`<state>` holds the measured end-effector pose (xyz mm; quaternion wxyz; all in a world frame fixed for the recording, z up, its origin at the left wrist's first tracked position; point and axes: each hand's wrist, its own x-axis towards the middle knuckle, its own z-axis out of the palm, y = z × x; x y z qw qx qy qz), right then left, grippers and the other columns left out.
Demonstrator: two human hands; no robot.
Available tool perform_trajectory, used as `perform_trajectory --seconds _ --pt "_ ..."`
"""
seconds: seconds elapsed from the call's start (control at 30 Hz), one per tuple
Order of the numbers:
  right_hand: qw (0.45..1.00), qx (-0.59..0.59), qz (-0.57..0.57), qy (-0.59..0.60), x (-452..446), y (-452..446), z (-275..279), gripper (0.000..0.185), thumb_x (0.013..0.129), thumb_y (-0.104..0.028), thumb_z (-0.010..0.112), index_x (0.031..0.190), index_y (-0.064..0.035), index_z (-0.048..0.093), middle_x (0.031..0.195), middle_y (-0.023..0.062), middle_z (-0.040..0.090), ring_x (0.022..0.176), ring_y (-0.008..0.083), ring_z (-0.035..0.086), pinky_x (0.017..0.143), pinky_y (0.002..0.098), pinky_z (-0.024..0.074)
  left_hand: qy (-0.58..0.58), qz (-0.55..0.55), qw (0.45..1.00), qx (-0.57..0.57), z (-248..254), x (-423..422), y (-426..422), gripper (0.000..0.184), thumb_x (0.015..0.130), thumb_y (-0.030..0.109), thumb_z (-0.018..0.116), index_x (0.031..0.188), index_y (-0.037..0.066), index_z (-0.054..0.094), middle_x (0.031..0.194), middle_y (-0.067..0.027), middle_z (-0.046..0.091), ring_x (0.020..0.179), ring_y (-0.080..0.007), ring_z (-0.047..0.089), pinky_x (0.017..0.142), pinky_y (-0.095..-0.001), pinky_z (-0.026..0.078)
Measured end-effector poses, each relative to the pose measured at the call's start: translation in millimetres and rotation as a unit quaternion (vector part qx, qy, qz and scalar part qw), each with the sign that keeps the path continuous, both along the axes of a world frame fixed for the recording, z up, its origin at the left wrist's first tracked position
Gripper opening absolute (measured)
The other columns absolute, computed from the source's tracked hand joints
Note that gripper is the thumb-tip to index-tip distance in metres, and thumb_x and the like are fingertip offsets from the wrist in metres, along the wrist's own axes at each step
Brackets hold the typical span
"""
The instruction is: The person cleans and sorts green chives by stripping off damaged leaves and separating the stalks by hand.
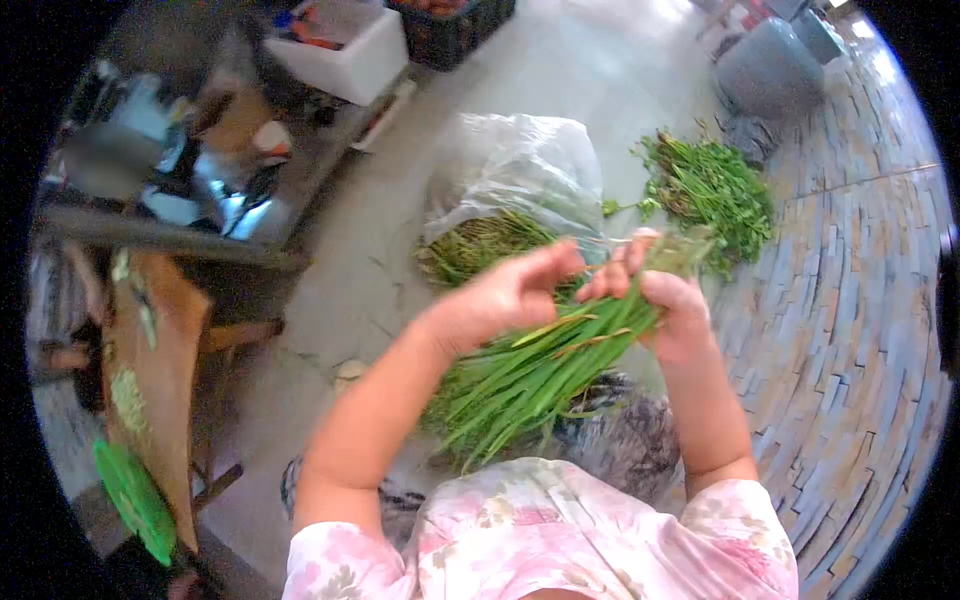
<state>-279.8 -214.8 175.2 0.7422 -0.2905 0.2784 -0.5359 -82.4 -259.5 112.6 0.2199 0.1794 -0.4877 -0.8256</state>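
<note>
My right hand (pixel 672 297) is closed around the root end of a bunch of long flat green leaves (pixel 545 370), which look like garlic chives. The leaves fan down and left over my lap, and a few strands are yellowed. Pale, thin ends stick out above the right fist. My left hand (pixel 510 295) is beside the upper edge of the bunch, its fingers bent toward the right hand. Motion smears those fingers, so whether they pinch a strand is unclear. Behind the hands, a clear plastic bag (pixel 525 165) holds more thin greens (pixel 490 245).
A heap of leafy herbs (pixel 712 190) lies on the floor at the right, by the patterned wall (pixel 850 300). At the left are a cluttered low table (pixel 270 205), a wooden board (pixel 165 350) and a green plastic lid or basket (pixel 135 500). A white foam box (pixel 350 55) and black crate (pixel 450 35) stand behind.
</note>
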Motion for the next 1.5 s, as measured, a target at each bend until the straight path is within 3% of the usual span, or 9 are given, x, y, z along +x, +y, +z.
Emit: perform_trajectory --seconds 0.07,0.17,0.37,0.63,0.77,1.1,1.3,1.4,1.5 --pt "0.999 0.025 0.025 -0.025 30 13 10 0.023 0.078 -0.015 0.061 0.094 -0.0043 0.049 0.08 0.0093 0.057 0.084 0.0271 0.057 0.081 0.0438 0.0466 0.017 -0.057 0.998 -0.02 4 9 50 0.108 0.058 0.051 0.076 0.136 0.0 0.023 0.131 -0.0093 0.04 0.123 -0.0174 0.035 0.103 -0.0309 0.026" --pt "0.997 0.066 0.04 -0.02 69 37 14 0.028 0.08 -0.018 0.06 0.101 -0.0037 0.048 0.084 0.0102 0.058 0.085 0.0246 0.057 0.079 0.0397 0.0479 0.048 0.021 0.976 0.211 57 33 121 0.059 0.071 0.03 0.072 0.117 0.004 0.045 0.1 -0.0061 0.055 0.094 -0.0146 0.054 0.074 -0.027 0.046" --pt "0.994 0.065 0.08 -0.044 112 106 10 0.035 0.092 -0.029 0.044 0.114 -0.002 0.048 0.097 0.01 0.06 0.088 0.0183 0.057 0.078 0.034 0.0463 -0.049 0.151 0.968 0.194 53 85 205 0.042 0.073 0.014 0.066 0.108 0.003 0.047 0.076 -0.004 0.055 0.066 -0.0147 0.057 0.057 -0.0248 0.043" --pt "0.963 -0.031 0.135 0.23 132 170 3 0.032 0.088 -0.02 0.052 0.114 -0.0016 0.049 0.102 0.0052 0.057 0.085 0.0132 0.056 0.062 0.0291 0.0479 -0.077 0.212 0.958 0.175 55 115 268 0.048 0.068 0.015 0.065 0.111 0.001 0.049 0.073 -0.0065 0.055 0.058 -0.0141 0.05 0.051 -0.0259 0.041" --pt "0.922 -0.037 0.101 0.373 126 180 -7 0.016 0.087 -0.018 0.054 0.09 -0.0024 0.058 0.073 0.0025 0.058 0.058 0.0088 0.052 0.048 0.0227 0.0422 -0.029 0.211 0.949 0.232 50 122 289 0.043 0.071 0.018 0.062 0.108 0.001 0.05 0.072 -0.0054 0.054 0.053 -0.0111 0.043 0.047 -0.0236 0.034" --pt "0.944 -0.001 0.105 0.313 129 191 14 0.014 0.086 -0.015 0.054 0.078 -0.0046 0.057 0.058 -0.0015 0.048 0.045 0.004 0.038 0.04 0.0188 0.0292 0.12 0.227 0.919 0.298 39 139 305 0.036 0.076 0.02 0.058 0.106 0.002 0.05 0.083 -0.0099 0.06 0.054 -0.0134 0.048 0.051 -0.0262 0.038" --pt "0.948 0.002 0.109 0.297 130 191 10 0.016 0.088 -0.015 0.053 0.08 -0.0031 0.058 0.058 -0.0024 0.047 0.046 0.0039 0.038 0.041 0.0188 0.0303 0.091 0.246 0.927 0.27 35 138 309 0.068 0.072 0.021 0.059 0.132 0.007 0.032 0.08 -0.0094 0.059 0.051 -0.0129 0.047 0.047 -0.0246 0.037" --pt "0.937 -0.038 0.098 0.333 128 192 10 0.017 0.089 -0.016 0.052 0.082 -0.0025 0.06 0.058 -0.0029 0.046 0.046 0.004 0.039 0.042 0.0185 0.0299 0.081 0.25 0.928 0.263 34 140 312 0.033 0.076 0.021 0.057 0.101 0.0 0.054 0.079 -0.0091 0.059 0.054 -0.0127 0.049 0.052 -0.0259 0.039" --pt "0.939 -0.077 0.067 0.328 124 190 7 0.019 0.089 -0.017 0.052 0.083 -0.0023 0.06 0.057 -0.003 0.045 0.046 0.0043 0.037 0.041 0.0188 0.0286 0.068 0.278 0.915 0.284 36 139 313 0.031 0.076 0.021 0.057 0.097 -0.001 0.055 0.078 -0.0084 0.059 0.054 -0.0129 0.049 0.053 -0.0262 0.039"
